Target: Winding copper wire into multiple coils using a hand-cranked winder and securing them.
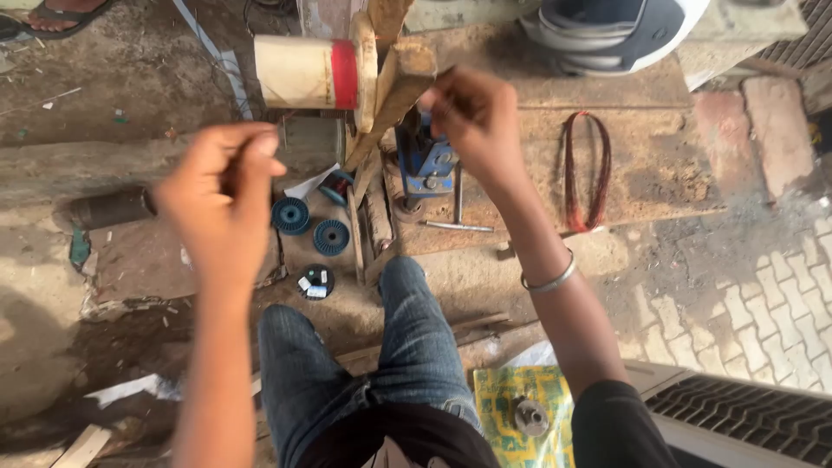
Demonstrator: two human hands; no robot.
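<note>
Left hand [224, 186] raised left of upright wooden frame [381, 104]; right hand [475, 117] right of it, above bench vise [425, 165]. Large spool [308, 72] mounted on frame's left side. Two small spools [310, 225] on ground below, between hand and knee. Wire coil [585, 169] on board [659, 165], well right of vise.

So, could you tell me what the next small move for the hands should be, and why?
Probably draw the left hand sideways, away from the right hand. Both are raised with pinched fingers, apart, above the blue winder and the spool, as if stretching fine wire, though no strand is visible.
</note>
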